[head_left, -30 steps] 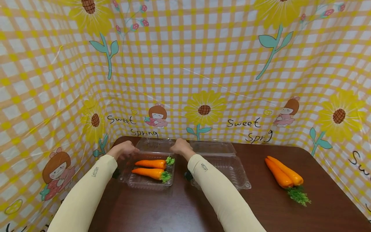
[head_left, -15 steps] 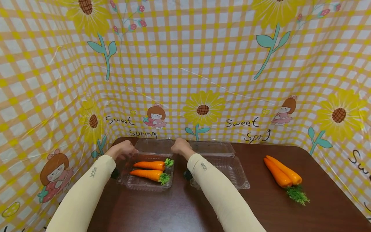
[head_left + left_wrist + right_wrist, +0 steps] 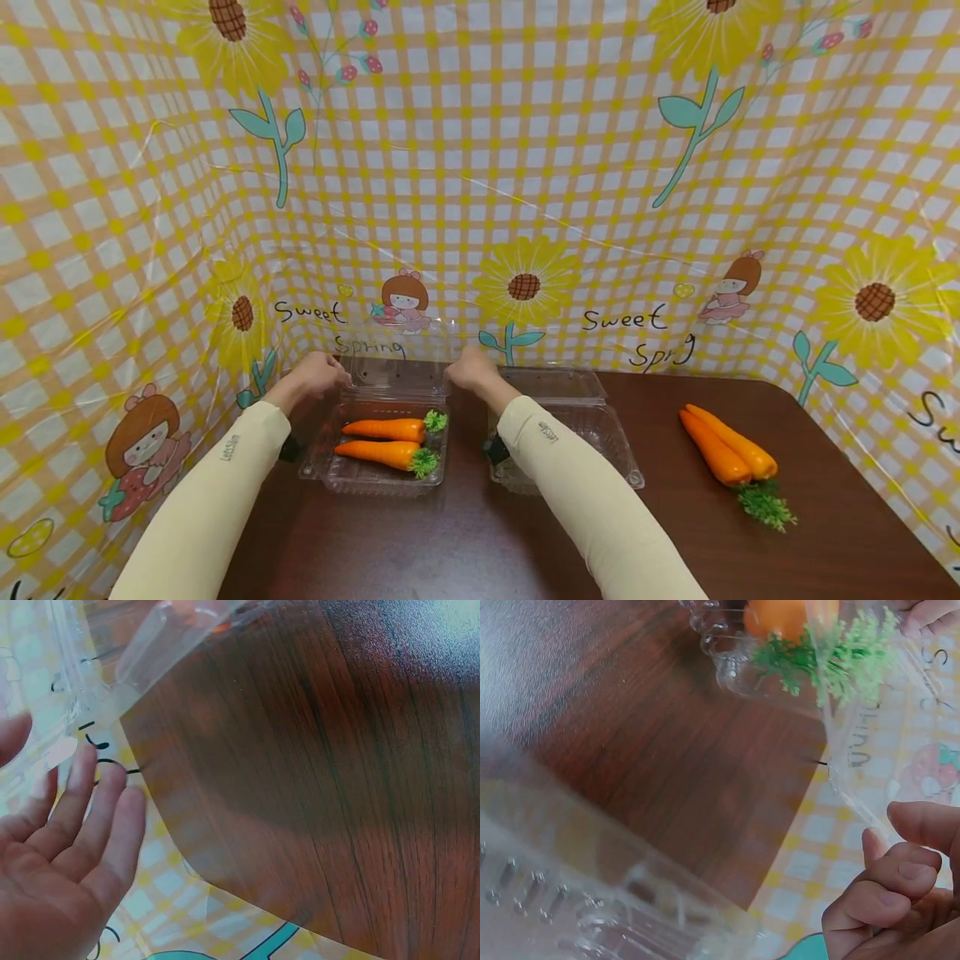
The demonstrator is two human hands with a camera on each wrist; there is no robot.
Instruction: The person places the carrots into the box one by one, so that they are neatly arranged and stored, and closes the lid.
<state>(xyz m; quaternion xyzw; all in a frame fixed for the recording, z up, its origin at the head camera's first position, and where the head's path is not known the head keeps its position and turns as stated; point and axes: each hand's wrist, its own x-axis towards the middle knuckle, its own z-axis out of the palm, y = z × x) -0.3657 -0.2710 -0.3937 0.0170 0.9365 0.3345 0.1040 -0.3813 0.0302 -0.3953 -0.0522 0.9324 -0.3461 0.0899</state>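
Note:
A clear plastic clamshell container (image 3: 382, 483) stands on the left part of the table, with two carrots (image 3: 384, 430) with green tops lying side by side in its base. Its hinged lid (image 3: 401, 377) is tilted up at the back. My left hand (image 3: 321, 374) pinches the lid's left edge; the left wrist view shows thumb and fingertips (image 3: 85, 761) at the clear plastic. At the opposite edge, my right hand (image 3: 474, 371) pinches the lid between thumb and curled fingers (image 3: 900, 874). The forearm partly covers a second clear container (image 3: 618, 446).
That second clamshell stands just right of the first, its lid (image 3: 558, 383) laid back. Two more carrots (image 3: 723, 446) lie on the brown table (image 3: 420, 550) at the right. A checked, flower-print cloth (image 3: 525, 192) hangs close behind and around the table.
Both hands have raised the left container's lid from lying back to a steeper tilt, its far edge now higher against the cloth. The carrots stay in place.

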